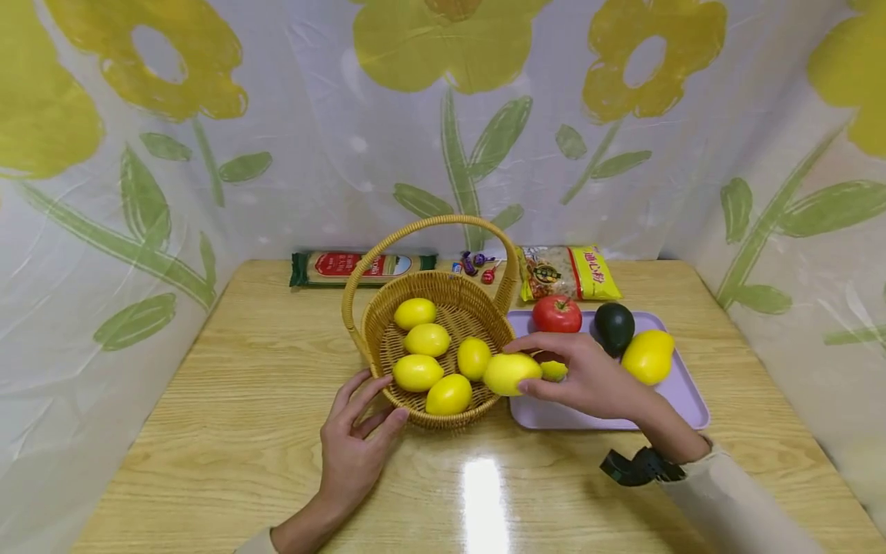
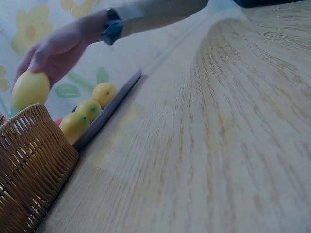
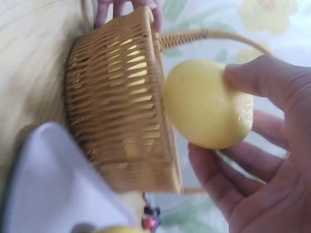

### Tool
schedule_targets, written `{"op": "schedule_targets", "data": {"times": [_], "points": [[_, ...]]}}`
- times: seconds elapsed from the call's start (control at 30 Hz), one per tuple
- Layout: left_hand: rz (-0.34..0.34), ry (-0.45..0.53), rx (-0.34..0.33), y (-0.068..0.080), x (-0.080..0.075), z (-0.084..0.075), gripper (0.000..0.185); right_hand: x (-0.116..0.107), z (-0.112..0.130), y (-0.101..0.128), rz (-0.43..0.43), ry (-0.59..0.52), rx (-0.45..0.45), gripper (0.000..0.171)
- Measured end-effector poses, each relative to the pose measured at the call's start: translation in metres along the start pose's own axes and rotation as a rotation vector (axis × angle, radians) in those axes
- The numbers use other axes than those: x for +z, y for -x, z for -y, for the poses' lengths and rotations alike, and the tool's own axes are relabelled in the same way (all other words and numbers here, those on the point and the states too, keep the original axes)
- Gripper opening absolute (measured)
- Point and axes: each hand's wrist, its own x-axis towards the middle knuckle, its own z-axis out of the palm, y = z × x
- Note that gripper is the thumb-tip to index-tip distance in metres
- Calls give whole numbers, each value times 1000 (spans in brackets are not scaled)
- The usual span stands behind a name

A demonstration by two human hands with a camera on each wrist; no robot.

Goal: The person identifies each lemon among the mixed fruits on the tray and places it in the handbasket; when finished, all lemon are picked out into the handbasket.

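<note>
In the head view my right hand (image 1: 588, 377) holds a lemon (image 1: 511, 375) between thumb and fingertips at the right rim of a wicker basket (image 1: 443, 422). The right wrist view shows this lemon (image 3: 206, 104) beside the rim, the thumb on one side and fingers on the other. Several lemons (image 1: 426, 339) lie inside the basket. My left hand (image 1: 354, 446) holds the basket's front left side, fingertips at the rim and thumb against the outer wall. In the left wrist view the held lemon (image 2: 30, 91) shows above the basket wall (image 2: 34, 160).
A lilac tray (image 1: 574, 417) right of the basket bears a red tomato (image 1: 557, 315), an avocado (image 1: 614, 329), a mango (image 1: 648, 358) and a lemon (image 1: 554, 371) partly hidden by my right hand. Behind are a noodle pack (image 1: 332, 267), lollipops (image 1: 477, 261) and a pasta bag (image 1: 571, 273). The basket's handle (image 1: 429, 221) arches upright.
</note>
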Motion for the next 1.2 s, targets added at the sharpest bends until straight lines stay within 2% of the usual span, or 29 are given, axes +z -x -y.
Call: {"op": "schedule_targets", "data": {"times": [0.2,0.37,0.5,0.63,0.8,1.0,1.1,1.2], "points": [[3,3,1,0,1,0,48,10,11,-36,124,106,-24,40],[2,3,-1,1,2,1,48,33,18,-53,209,41,-44,39],[-1,-2,1,0,1,0,48,53,27,-60,205,55,-77,40],[3,10,0,0,1,-1,48,62,32,-55,182,87,-94,44],[3,13,2,-1,2,0,48,48,19,-30,83,-36,-81,44],[5,17,4,-1,1,0,47,9,-19,15,-61,-204,51,44],[3,11,-4,0,0,-1,48,-9,-39,35,-159,-170,103,44],[2,8,-11,0,0,-1,48,-23,-52,50,-251,-60,171,43]]}}
